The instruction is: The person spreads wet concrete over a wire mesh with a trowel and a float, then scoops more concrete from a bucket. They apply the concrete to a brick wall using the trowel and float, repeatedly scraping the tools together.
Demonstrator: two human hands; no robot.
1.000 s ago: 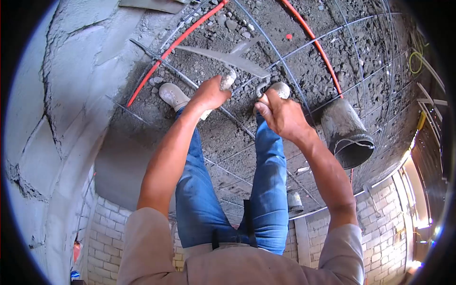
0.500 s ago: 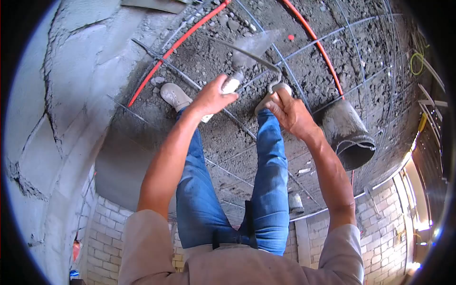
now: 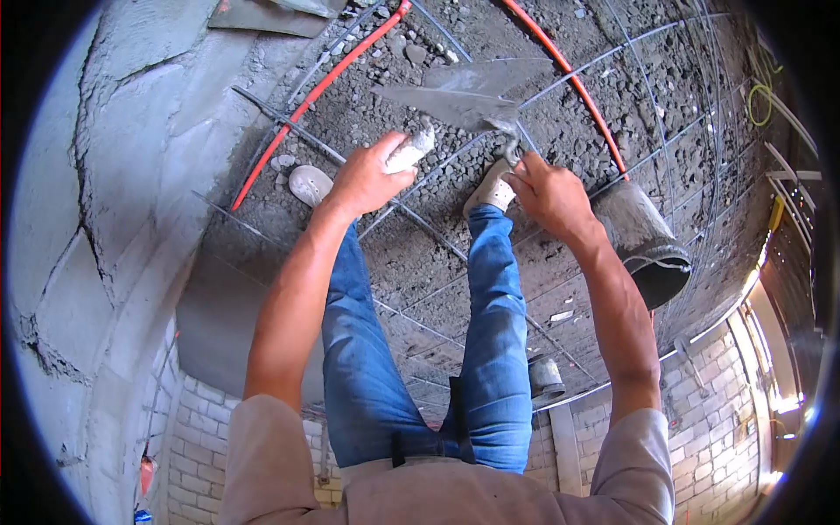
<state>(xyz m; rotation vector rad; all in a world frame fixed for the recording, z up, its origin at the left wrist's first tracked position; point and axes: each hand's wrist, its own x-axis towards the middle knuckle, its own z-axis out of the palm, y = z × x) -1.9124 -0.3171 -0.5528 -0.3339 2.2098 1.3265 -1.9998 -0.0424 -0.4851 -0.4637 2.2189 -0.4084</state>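
My left hand (image 3: 372, 178) is closed round the whitish, mortar-crusted handle of a trowel (image 3: 503, 73), whose grey blade points to the upper right. In my right hand (image 3: 553, 199) is a second trowel (image 3: 444, 106); its curved neck rises from my fingers and its pointed blade reaches left. The right trowel's blade overlaps the left one's in this view, both above grey gravel (image 3: 416, 54) and steel bars. Below the hands are my two light clogs (image 3: 492, 188) on the gravel.
A grey bucket (image 3: 632, 214) lies tipped beside my right forearm. Orange-red tubes (image 3: 328, 79) and a grid of steel bars (image 3: 604, 68) cross the gravel. A rough grey mortar surface (image 3: 140, 149) rises at the left, with a flat grey piece (image 3: 267, 17) at the top.
The right trowel has turned from edge-on to show its blade's face, and my right hand has moved slightly right. My left hand has shifted a little left and up, still holding its trowel.
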